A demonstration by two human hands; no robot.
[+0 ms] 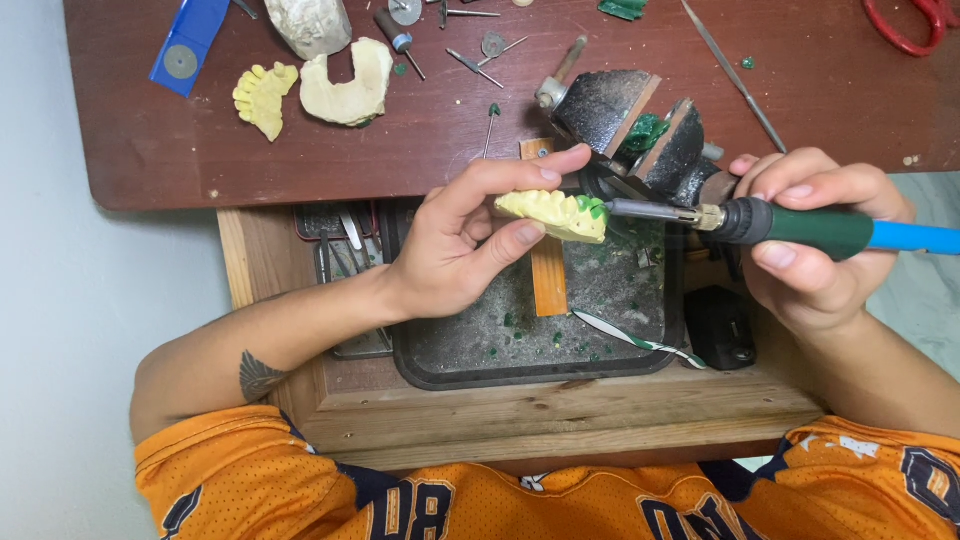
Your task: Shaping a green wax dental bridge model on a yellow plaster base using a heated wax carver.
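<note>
My left hand (465, 240) pinches a pale yellow dental cast (552, 215) between thumb and fingers, with green wax on its right end. My right hand (815, 250) grips a green and blue electric hand tool (810, 228); its metal tip touches the wax end of the cast. Both are held over a dark tray (520, 335) dusted with green wax chips.
A small black vise (640, 130) holding green wax sits at the brown table's (200, 140) edge. Two more yellow casts (310, 88), burs, a blue strip (185, 45) and red scissors (915, 25) lie on the table. An orange wooden peg (548, 275) crosses the tray in the wooden drawer (560, 415).
</note>
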